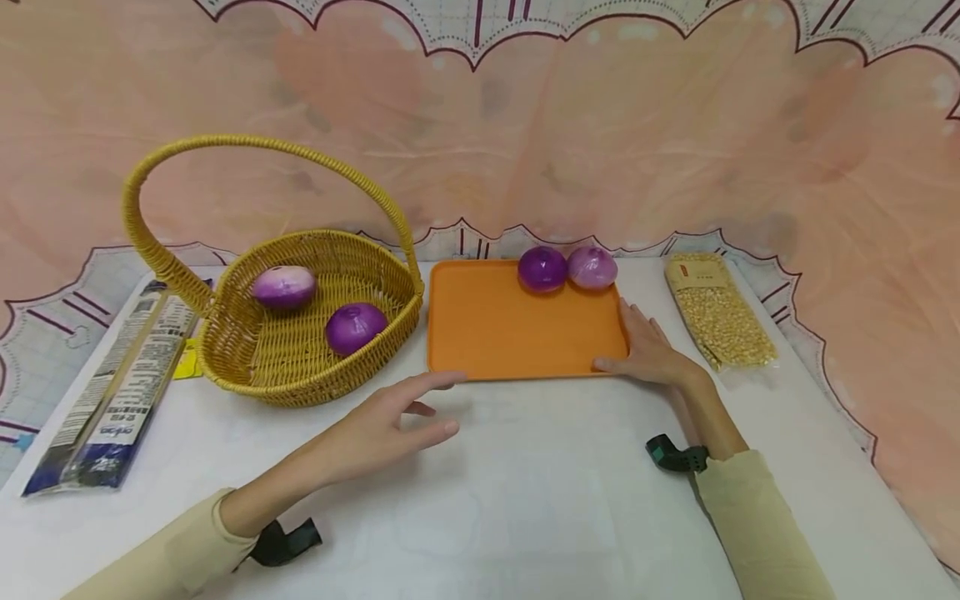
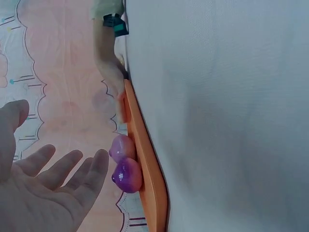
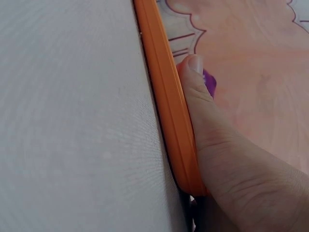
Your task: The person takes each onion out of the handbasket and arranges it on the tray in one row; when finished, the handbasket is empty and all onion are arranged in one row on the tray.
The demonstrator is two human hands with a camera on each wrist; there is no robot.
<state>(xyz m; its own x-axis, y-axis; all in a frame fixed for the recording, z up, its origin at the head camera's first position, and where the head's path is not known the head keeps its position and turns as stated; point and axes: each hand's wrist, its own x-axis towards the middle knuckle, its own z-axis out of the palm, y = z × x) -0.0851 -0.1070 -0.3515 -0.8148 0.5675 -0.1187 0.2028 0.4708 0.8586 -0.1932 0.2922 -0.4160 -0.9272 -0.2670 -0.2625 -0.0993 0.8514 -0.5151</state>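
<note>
My left hand (image 1: 375, 437) hovers in front of the orange tray (image 1: 517, 325), its fingers spread and nothing held. In the left wrist view that hand's palm (image 2: 43, 203) shows, fingers loosely extended. At the tray's front right corner rests my right hand (image 1: 652, 350), fingers fairly straight along the right side and thumb (image 3: 195, 84) over the front rim. A dark purple onion (image 1: 542, 269) and a paler purple onion (image 1: 592, 267) sit side by side at the tray's back right. The wicker basket (image 1: 300, 392) contains two more purple onions (image 1: 356, 328).
The basket's tall arched handle (image 1: 255, 140) rises left of the tray. Long flat packages (image 1: 112, 392) lie at the table's left side, near a yellow tag (image 1: 187, 360). A bag of yellow kernels (image 1: 720, 312) lies to the right, and a patterned cloth (image 1: 480, 142) hangs behind.
</note>
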